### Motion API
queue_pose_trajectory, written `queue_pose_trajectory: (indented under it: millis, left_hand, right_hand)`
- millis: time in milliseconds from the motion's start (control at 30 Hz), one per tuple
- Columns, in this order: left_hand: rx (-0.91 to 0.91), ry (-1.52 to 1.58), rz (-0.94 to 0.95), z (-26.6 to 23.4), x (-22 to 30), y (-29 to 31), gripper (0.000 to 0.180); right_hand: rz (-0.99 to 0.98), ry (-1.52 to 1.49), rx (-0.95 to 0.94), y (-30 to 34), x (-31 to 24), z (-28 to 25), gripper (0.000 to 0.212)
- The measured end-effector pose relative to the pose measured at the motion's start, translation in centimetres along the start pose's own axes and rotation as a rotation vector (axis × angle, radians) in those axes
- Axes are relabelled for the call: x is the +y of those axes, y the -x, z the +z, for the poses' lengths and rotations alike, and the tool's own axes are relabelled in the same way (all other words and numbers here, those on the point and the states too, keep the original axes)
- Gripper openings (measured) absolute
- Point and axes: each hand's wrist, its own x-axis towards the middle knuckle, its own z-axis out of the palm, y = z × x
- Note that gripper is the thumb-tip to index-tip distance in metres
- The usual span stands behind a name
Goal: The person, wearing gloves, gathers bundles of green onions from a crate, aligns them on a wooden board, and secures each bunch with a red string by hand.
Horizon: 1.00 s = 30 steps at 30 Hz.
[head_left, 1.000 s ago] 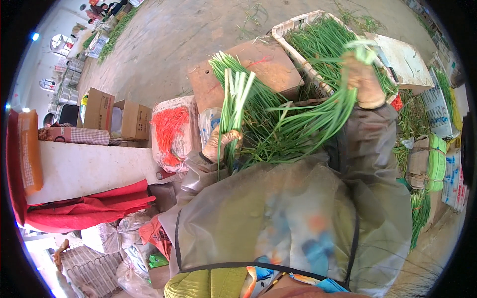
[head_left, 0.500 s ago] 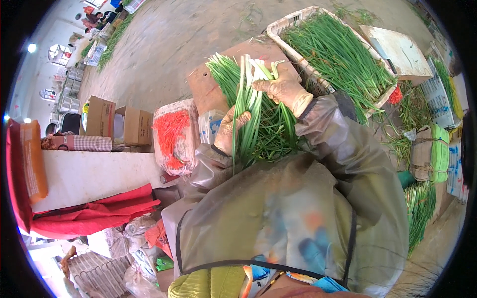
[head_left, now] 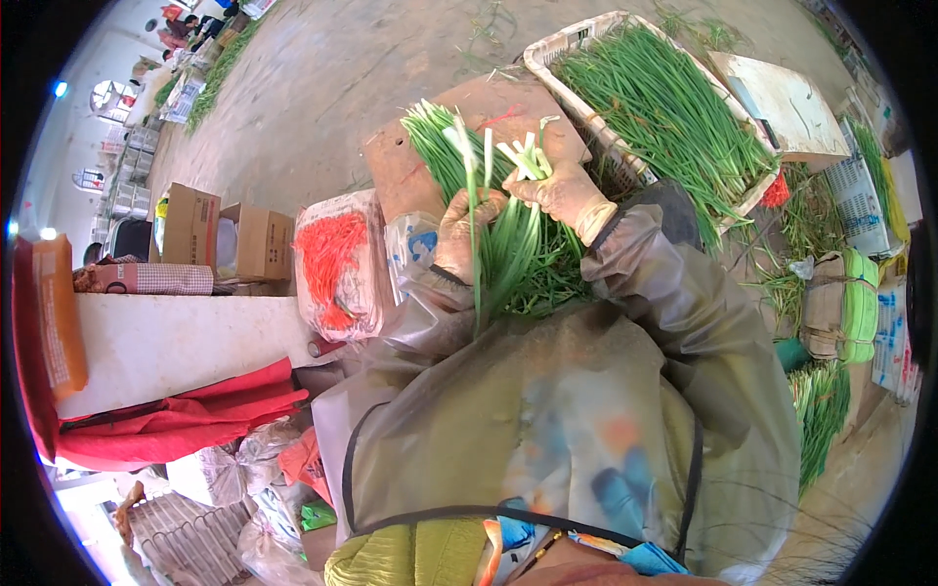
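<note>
Both my hands wear pale, soiled gloves. My right hand (head_left: 565, 198) is closed around a small bunch of garlic chives (head_left: 525, 156), their white ends poking up above the fist and green leaves hanging down. My left hand (head_left: 465, 234), just beside it, pinches a couple of separate stalks (head_left: 472, 181) that stand upright. Under both hands a larger pile of garlic chives (head_left: 435, 142) lies over a brown board (head_left: 391, 161), with leaves reaching down to my apron (head_left: 459, 420).
A white crate (head_left: 540, 61) full of green leaves stands at the far right, near a white box (head_left: 787, 107). Left of my hands, red ties (head_left: 332, 259) lie on a wrapped bundle. Cardboard boxes (head_left: 191, 230) and a white tabletop (head_left: 186, 337) are farther left.
My left hand has moved up and right, closer to my right hand, with fewer stalks in it. More leaves now hang together below my right hand.
</note>
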Motion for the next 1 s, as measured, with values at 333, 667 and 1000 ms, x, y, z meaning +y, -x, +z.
queue_pose_trajectory:
  millis: [333, 667, 1000]
  left_hand:
    - [-0.031, -0.304, 0.158, 0.3, 1.7, 1.0, 0.028]
    - [-0.085, -0.457, 0.27, 1.7, -0.7, 1.4, 0.048]
    - [-0.023, -0.21, 0.037, 0.1, 0.7, 0.6, 0.014]
  right_hand:
    - [-0.365, 0.141, 0.476, -0.4, -1.1, -8.4, 0.024]
    - [-0.075, -0.006, -0.011, -0.4, -1.2, -0.1, 0.029]
    - [-0.279, -0.049, 0.281, 0.4, -0.7, -1.6, 0.026]
